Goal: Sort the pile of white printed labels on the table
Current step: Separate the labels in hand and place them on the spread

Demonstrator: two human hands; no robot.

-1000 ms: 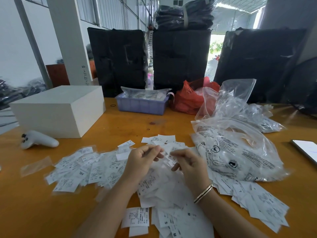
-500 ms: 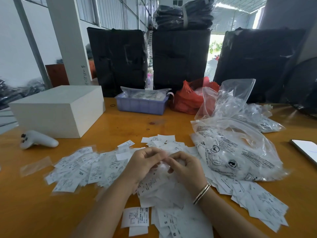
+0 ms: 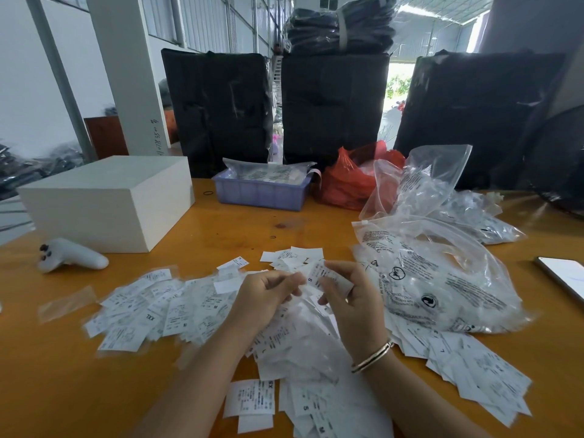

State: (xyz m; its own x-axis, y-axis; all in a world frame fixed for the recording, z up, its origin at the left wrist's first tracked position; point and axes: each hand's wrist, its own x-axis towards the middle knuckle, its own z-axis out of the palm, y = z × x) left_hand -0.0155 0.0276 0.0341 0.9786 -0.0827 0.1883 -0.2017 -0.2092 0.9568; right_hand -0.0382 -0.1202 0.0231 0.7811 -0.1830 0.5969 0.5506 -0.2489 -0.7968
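White printed labels (image 3: 164, 311) lie scattered in a wide pile across the wooden table (image 3: 221, 235), with size letters such as S, M and XXL showing. More labels (image 3: 493, 380) spread out at the right. Above the middle of the pile, my right hand (image 3: 354, 298) pinches a small stack of labels (image 3: 325, 275) marked S. My left hand (image 3: 265, 295) sits just left of it with fingers curled, touching the same stack's lower edge; whether it grips a label is unclear.
A white box (image 3: 104, 197) and a white controller (image 3: 72, 256) are at the left. A purple bin (image 3: 262, 191), a red bag (image 3: 350, 181) and clear plastic bags (image 3: 436, 279) are behind and right. A phone (image 3: 565, 276) lies at the right edge.
My right hand has risen from the pile with a small stack of labels, and both hands have drawn slightly apart.
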